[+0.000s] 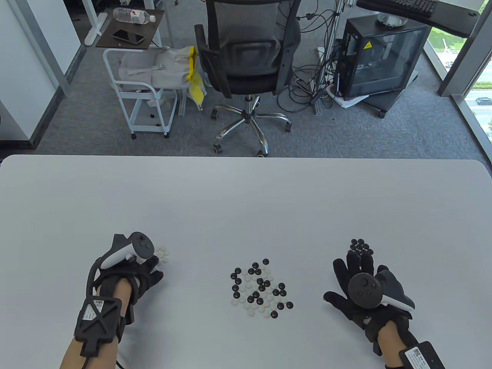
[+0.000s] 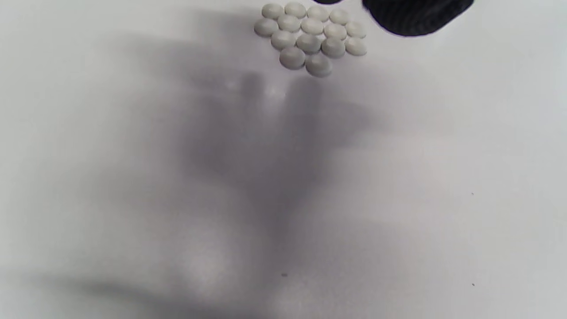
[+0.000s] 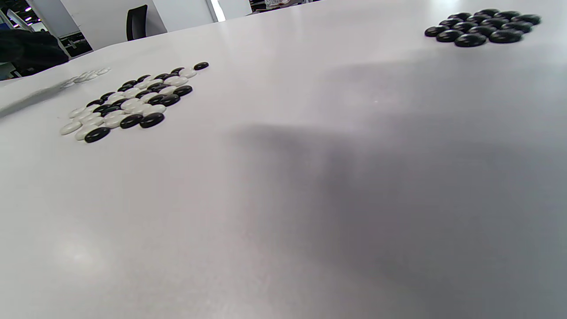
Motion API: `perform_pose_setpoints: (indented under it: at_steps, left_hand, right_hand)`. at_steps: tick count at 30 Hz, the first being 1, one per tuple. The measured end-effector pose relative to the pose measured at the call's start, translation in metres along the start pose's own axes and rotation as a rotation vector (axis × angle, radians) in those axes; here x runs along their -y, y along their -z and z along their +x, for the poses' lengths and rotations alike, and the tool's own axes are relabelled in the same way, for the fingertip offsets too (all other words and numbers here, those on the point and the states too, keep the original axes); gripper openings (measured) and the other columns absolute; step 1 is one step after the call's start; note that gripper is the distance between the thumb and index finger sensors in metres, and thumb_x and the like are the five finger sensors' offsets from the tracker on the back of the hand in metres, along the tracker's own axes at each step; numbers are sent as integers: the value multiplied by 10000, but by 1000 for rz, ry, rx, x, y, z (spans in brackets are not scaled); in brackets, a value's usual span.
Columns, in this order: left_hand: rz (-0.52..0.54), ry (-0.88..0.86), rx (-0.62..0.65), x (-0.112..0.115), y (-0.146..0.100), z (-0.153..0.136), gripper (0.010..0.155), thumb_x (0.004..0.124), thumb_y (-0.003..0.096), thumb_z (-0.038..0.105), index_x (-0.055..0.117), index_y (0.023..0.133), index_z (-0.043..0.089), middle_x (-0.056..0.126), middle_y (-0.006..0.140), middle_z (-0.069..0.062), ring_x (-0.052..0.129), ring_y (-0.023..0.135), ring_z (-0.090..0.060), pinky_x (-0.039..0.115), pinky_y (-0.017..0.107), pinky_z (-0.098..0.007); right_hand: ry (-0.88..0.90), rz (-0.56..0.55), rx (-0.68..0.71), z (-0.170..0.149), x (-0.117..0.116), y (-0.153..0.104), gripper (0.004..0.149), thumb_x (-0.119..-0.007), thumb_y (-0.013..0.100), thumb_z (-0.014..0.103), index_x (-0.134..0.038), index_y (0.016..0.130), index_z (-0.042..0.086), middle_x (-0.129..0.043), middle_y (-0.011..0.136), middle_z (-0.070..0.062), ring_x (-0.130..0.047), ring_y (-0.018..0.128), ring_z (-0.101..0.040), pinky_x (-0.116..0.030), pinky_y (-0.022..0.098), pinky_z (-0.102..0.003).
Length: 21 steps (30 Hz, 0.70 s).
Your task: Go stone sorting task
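I'm seeing the mixed pile (image 1: 260,287) of glossy, lens-shaped stones sitting mid-table, white cluster (image 1: 163,253) half hiding behind my left hand (image 1: 132,269); can't tell its fingers. My right hand (image 1: 359,286) is spreading flat, touching the black cluster (image 1: 360,246).

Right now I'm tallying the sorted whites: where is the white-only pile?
In the table view the white pile lies on the table's left side, just past the left hand, left of the mixed stones.

Mixed blk/wht stones (image 3: 128,104) at left, blk pile (image 3: 480,25) top right, on white table (image 3: 283,199).
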<state>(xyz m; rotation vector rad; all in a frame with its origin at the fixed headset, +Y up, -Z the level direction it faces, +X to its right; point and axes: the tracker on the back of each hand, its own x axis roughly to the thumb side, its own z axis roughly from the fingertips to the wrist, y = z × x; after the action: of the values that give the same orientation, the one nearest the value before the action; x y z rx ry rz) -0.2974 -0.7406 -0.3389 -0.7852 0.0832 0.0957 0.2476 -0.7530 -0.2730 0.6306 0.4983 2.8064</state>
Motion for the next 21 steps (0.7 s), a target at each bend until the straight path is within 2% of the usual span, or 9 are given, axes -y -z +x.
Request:
perform_pose_setpoints:
  at_steps: [3, 6, 10, 15, 18, 21]
  left_hand:
    - [126, 37, 21, -12, -22, 6, 833, 522, 535, 561, 99, 1162, 210, -215, 1088, -223, -234, 911, -522, -22, 554, -811]
    - [260, 27, 112, -22, -49, 15, 861, 537, 561, 560, 16, 1135, 185, -229, 1080, -242, -237, 911, -528, -14, 564, -812]
    - [408, 76, 187, -22, -75, 31, 897, 546, 576, 559, -39, 1106, 133, -221, 1086, -260, -227, 914, -536, 1, 570, -816]
    - [600, 201, 258, -5, -97, 54, 902, 546, 579, 567, -57, 1091, 133, -200, 1096, -239, -207, 922, -523, 30, 575, -817]
    - [684, 269, 296, 19, -97, 64, 893, 544, 577, 571, -43, 1100, 149, -201, 1097, -234, -206, 922, -526, 28, 569, -819]
    - [735, 266, 325, 35, -90, 66, 869, 546, 573, 572, 13, 1125, 164, -160, 1119, -228, -183, 935, -529, 38, 568, -820]
  right_hand:
    - [-2, 2, 3, 0, 0, 0, 863, -544, 659, 494, -123, 1148, -79, 34, 1063, -488, 113, 851, -687, -17, 473, -873]
    - [1, 1, 3, 0, -1, 0, 861, -542, 660, 493, -123, 1147, -80, 33, 1063, -490, 112, 852, -688, -17, 475, -872]
    - [6, 9, 4, 1, -2, 2, 863, -542, 660, 493, -121, 1147, -81, 32, 1063, -489, 112, 852, -690, -18, 476, -873]
    - [4, 8, 8, 3, -3, 3, 863, -541, 660, 493, -118, 1146, -80, 31, 1064, -489, 113, 851, -689, -19, 476, -872]
    - [11, 5, 15, 4, -3, 4, 862, -541, 660, 493, -117, 1145, -80, 30, 1064, -489, 112, 851, -689, -20, 479, -872]
    - [6, 8, 17, 4, -4, 5, 865, -541, 658, 494, -115, 1145, -79, 29, 1065, -487, 111, 852, -688, -20, 479, -873]
